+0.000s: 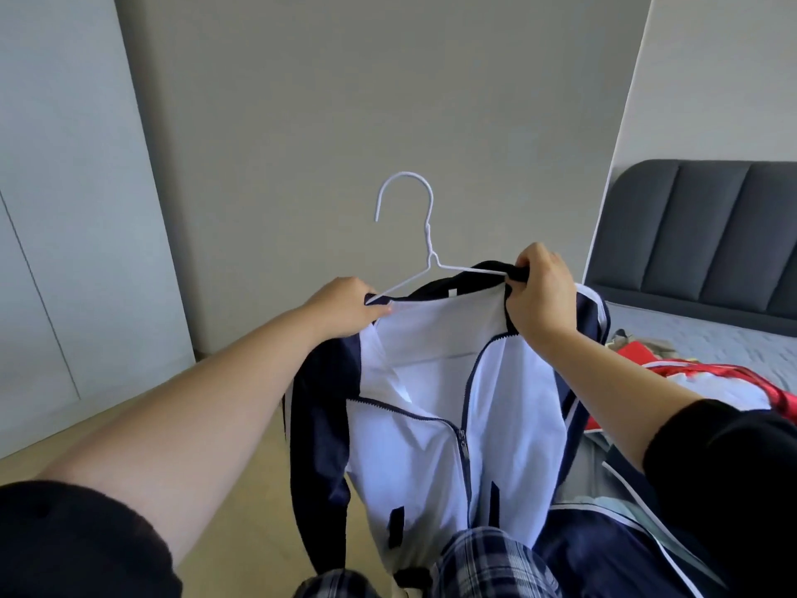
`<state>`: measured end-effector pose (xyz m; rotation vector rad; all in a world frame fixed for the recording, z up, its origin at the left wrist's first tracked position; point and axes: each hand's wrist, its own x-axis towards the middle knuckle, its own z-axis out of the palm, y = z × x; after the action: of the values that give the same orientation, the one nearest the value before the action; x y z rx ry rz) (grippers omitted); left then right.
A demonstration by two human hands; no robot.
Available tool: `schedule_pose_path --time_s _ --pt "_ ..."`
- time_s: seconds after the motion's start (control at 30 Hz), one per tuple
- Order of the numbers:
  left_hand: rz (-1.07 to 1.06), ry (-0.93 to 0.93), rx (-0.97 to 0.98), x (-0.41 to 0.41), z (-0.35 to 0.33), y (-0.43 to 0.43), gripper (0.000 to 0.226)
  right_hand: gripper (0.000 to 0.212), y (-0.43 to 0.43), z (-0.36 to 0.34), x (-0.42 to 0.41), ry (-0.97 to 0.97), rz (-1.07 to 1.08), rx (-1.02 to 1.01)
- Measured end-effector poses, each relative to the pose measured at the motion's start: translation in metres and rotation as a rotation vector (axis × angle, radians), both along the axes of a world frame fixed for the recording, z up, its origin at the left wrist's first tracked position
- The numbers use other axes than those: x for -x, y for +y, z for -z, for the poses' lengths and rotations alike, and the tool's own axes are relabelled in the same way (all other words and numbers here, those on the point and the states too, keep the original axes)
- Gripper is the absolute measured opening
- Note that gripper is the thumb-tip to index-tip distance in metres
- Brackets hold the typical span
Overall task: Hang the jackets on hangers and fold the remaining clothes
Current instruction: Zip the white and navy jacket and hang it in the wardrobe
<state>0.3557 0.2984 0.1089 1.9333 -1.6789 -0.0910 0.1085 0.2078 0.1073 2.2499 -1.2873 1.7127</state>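
Beside the bed [690, 334], the left hand [345, 306] and right hand [539, 291] pinch the jacket [414, 425] onto the hanger [428, 235], fingers [379, 310] curled, to seat its shoulders.

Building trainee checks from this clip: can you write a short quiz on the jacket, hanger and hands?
1. True or false: the jacket has its zip closed up to the collar.
2. What holds the white hanger? A left hand only; B right hand only; C both hands.
3. Fill in: the red and white garment lies on the ___.
Key: 1 false; 2 C; 3 bed.
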Motion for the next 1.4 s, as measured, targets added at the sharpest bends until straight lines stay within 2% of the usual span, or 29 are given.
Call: schedule_pose_path --time_s 0.1,0.17,0.23,0.3,0.33,0.4,0.5,0.57,0.67,0.73,0.77,0.8,0.83,0.87,0.9,0.93,0.97,1.07,1.1,1.17,1.23,1.3,1.4 --pt "-0.172 -0.128 0.259 0.006 -0.008 -0.002 0.022 0.012 -0.004 -0.004 0.006 0.066 -0.060 -0.151" --pt "-0.215 -0.191 0.401 0.013 -0.011 0.000 0.027 0.013 -0.005 -0.008 0.010 0.246 -0.092 -0.298" --pt "-0.188 -0.258 0.430 0.016 -0.011 0.003 0.026 0.030 -0.007 -0.015 0.015 0.351 -0.197 -0.567" --pt "-0.148 -0.271 0.470 0.018 -0.007 0.003 0.016 0.052 -0.007 -0.027 0.018 0.149 -0.508 -1.012" --pt "-0.117 -0.264 0.493 0.020 -0.005 0.003 0.013 0.058 -0.009 -0.033 0.018 0.032 -0.617 -1.132" --pt "-0.049 -0.273 0.525 0.025 0.001 0.005 0.007 0.050 -0.012 -0.041 0.012 0.071 -0.653 -1.092" --pt "-0.006 -0.294 0.548 0.031 0.003 0.004 0.011 0.025 -0.008 -0.040 -0.006 0.443 -0.511 -0.911" --pt "-0.011 -0.291 0.555 0.029 0.003 0.004 0.012 0.024 -0.006 -0.038 -0.015 0.539 -0.481 -0.893" --pt "-0.007 -0.264 0.573 0.020 0.003 0.007 0.015 0.026 -0.010 -0.039 -0.011 0.213 -0.660 -1.100" --pt "0.023 -0.243 0.592 0.018 0.002 0.009 0.026 0.031 -0.009 -0.033 -0.009 0.165 -0.685 -1.204" --pt "0.036 -0.241 0.588 0.018 0.002 0.009 0.031 0.030 -0.009 -0.029 -0.010 0.290 -0.631 -1.178" --pt "0.043 -0.244 0.573 0.019 0.002 0.009 0.034 0.025 -0.006 -0.025 -0.012 0.448 -0.555 -1.085" --pt "0.043 -0.249 0.558 0.019 0.003 0.008 0.035 0.019 -0.006 -0.023 -0.016 0.525 -0.484 -0.928" --pt "0.038 -0.252 0.548 0.019 0.004 0.007 0.035 0.012 -0.006 -0.025 -0.019 0.480 -0.451 -0.790" --pt "0.028 -0.248 0.547 0.018 0.006 0.007 0.034 0.008 -0.006 -0.029 -0.021 0.353 -0.476 -0.704" --pt "0.015 -0.239 0.550 0.018 0.007 0.006 0.034 0.008 -0.005 -0.035 -0.021 0.262 -0.522 -0.659" --pt "0.005 -0.228 0.553 0.018 0.007 0.006 0.034 0.010 -0.003 -0.040 -0.021 0.265 -0.557 -0.646" --pt "-0.002 -0.222 0.545 0.021 0.009 0.004 0.034 0.015 0.002 -0.045 -0.017 0.587 -0.485 -0.669" --pt "0.002 -0.222 0.544 0.022 0.009 0.003 0.034 0.015 0.003 -0.044 -0.016 0.640 -0.454 -0.674" --pt "0.015 -0.221 0.543 0.025 0.010 0.003 0.035 0.015 0.004 -0.045 -0.013 0.583 -0.479 -0.779" --pt "0.036 -0.218 0.543 0.026 0.010 0.004 0.037 0.026 0.001 -0.044 -0.008 0.379 -0.578 -1.035" --pt "0.074 -0.217 0.547 0.028 0.010 0.005 0.041 0.036 -0.001 -0.042 -0.002 0.285 -0.624 -1.210" --pt "0.106 -0.240 0.530 0.030 0.008 0.006 0.051 0.040 -0.003 -0.036 -0.001 0.325 -0.549 -1.204"
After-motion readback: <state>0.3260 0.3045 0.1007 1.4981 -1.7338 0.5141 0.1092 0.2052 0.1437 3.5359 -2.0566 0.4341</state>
